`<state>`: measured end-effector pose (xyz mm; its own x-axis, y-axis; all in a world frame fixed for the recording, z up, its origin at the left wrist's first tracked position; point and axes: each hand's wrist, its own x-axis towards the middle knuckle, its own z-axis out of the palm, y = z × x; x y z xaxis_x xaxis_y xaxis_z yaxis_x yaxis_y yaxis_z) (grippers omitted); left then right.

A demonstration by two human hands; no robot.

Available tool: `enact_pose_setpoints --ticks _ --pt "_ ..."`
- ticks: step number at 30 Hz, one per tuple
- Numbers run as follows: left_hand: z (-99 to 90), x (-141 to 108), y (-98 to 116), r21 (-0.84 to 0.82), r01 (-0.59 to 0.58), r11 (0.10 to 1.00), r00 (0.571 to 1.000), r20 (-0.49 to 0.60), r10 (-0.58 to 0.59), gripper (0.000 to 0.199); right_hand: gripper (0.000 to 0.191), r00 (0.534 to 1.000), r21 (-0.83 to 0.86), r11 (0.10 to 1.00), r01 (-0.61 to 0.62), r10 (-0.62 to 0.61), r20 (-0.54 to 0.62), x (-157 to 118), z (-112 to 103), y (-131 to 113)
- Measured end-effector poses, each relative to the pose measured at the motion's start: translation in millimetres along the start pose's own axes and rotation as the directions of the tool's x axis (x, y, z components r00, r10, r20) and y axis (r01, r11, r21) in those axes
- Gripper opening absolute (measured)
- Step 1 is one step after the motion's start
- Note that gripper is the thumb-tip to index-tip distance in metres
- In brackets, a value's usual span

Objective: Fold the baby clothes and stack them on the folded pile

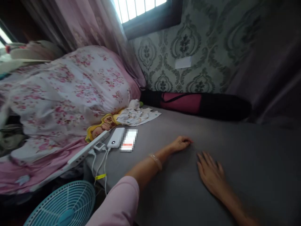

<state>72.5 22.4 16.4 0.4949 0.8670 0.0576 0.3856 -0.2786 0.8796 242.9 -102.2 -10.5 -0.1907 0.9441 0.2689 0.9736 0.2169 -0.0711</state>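
My left hand (181,143) rests near the middle of a grey padded surface (174,191), its fingers curled together; whatever they pinch, if anything, is too small to make out. A bracelet circles that wrist. To the right and a little nearer, my right hand (210,172) lies on the same surface, palm down with the fingers spread, holding nothing. Left of my hands are a phone (129,140) with a lit, blurred screen and a white power bank (117,137) with a cable plugged in.
A white power strip (88,149) with cables lies along the left edge, above a blue fan (67,205). Behind are a crumpled cloth (136,116), a yellow toy (101,128) and a floral cover (70,88). A long black and red bag (197,104) lies by the wall.
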Motion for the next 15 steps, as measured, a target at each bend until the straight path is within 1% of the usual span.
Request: enact_pose_setpoints --ticks 2,3,4,6,7,9,12,15 --pt "-29.6 -3 -5 0.05 0.073 0.996 0.991 -0.116 -0.067 0.029 0.062 0.999 0.007 1.0 0.01 -0.01 -0.041 -1 5 2" --pt "-47.3 -7 -9 0.086 0.116 0.99 0.977 -0.19 -0.098 0.029 0.063 0.998 0.013 1.0 0.013 -0.012 -0.055 -1 7 4" --pt "-66.7 -11 -13 0.121 0.164 0.979 0.955 -0.267 -0.127 0.029 0.063 0.998 0.019 1.0 0.016 -0.014 -0.066 -1 9 5" --pt "-108.5 -21 -25 0.161 0.236 0.958 0.911 -0.38 -0.16 0.031 0.063 0.996 0.031 0.999 0.022 -0.02 -0.082 0 11 6" --pt "-130.2 -28 -31 0.179 0.274 0.945 0.883 -0.437 -0.173 0.033 0.063 0.996 0.036 0.999 0.026 -0.022 -0.087 0 11 6" --pt "-173.2 -43 -45 0.214 0.359 0.908 0.812 -0.552 -0.191 0.033 0.063 0.996 0.04 0.999 0.025 -0.021 -0.092 1 10 5" --pt "-232.0 -70 -62 0.264 0.489 0.831 0.685 -0.706 -0.179 0.034 0.064 0.996 0.028 0.999 0.025 -0.023 -0.09 1 6 2" --pt "-277.3 -97 -70 0.305 0.606 0.735 0.564 -0.816 -0.126 0.038 0.065 0.997 0.022 1.0 0.023 -0.021 -0.075 1 2 1"
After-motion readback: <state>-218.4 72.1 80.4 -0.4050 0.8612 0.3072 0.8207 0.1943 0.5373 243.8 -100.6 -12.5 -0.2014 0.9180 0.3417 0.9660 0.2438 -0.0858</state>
